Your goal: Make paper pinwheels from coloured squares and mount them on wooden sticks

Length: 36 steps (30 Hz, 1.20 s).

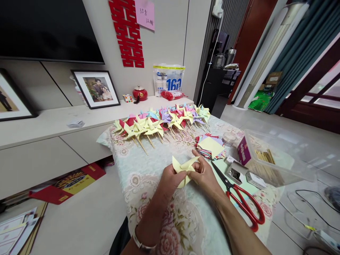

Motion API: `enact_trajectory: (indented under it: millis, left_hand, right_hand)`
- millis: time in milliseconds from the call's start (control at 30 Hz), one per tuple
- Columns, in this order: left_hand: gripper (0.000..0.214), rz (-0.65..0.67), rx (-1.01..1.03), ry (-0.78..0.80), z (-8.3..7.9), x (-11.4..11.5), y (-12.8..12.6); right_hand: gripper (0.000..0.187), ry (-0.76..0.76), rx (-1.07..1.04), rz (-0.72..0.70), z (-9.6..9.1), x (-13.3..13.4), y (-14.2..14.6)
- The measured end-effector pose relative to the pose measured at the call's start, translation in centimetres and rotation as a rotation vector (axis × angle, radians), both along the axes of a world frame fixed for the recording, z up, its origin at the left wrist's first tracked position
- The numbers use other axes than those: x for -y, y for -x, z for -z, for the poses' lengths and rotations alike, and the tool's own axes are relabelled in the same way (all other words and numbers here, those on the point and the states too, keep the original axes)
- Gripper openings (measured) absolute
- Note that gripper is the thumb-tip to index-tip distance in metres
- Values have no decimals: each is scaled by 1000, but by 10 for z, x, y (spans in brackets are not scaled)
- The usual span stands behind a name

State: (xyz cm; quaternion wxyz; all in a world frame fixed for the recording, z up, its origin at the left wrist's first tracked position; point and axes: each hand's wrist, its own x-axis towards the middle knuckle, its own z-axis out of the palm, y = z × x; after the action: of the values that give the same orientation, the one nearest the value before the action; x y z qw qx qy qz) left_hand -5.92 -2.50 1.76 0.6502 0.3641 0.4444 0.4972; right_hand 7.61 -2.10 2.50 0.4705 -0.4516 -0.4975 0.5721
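Both hands grip a pale yellow paper pinwheel (183, 169) above the flowered tablecloth, its blades folded in toward the middle. My left hand (171, 179) is closed on its left side, thumb near the centre. On the other side my right hand (203, 171) pinches it, thumb also by the centre. No stick shows on this pinwheel. Beyond the hands lies a stack of coloured paper squares (211, 147), a yellow one on top. Red-handled scissors (236, 193) rest to the right of my right forearm, blades pointing away.
Several finished pinwheels on sticks (159, 124) fill the table's far side. At right stand a small box of metal pins (235, 173), a white box (255, 180), a round clear container (228, 139) and a plastic bin (289, 171) holding wooden sticks (265, 157). A white cabinet (53, 131) borders the left.
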Motion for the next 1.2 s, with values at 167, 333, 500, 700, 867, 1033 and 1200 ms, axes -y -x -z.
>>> enact_trajectory:
  millis: [167, 333, 500, 700, 867, 1033, 1200]
  left_hand:
    - [25, -10, -44, -2, -8, 6, 4]
    - [24, -17, -24, -13, -10, 8, 6]
    - [25, -76, 24, -9, -8, 9, 7]
    - [27, -136, 20, -25, -6, 6, 4]
    - [26, -138, 41, -31, -8, 6, 4]
    - [27, -134, 24, -43, -9, 7, 4]
    - [27, -131, 3, -37, -5, 4, 3]
  right_hand:
    - [91, 5, -44, -29, -2, 0, 0]
    - [74, -36, 15, -9, -5, 1, -2]
    - [35, -260, 399, 190, -16, 12, -38]
    - [28, -301, 1213, 256, -48, 29, -115]
    - [25, -214, 1466, 133, -68, 30, -133]
    - [27, -108, 1691, 19, -74, 21, -122]
    - [21, -27, 1837, -69, -68, 8, -119]
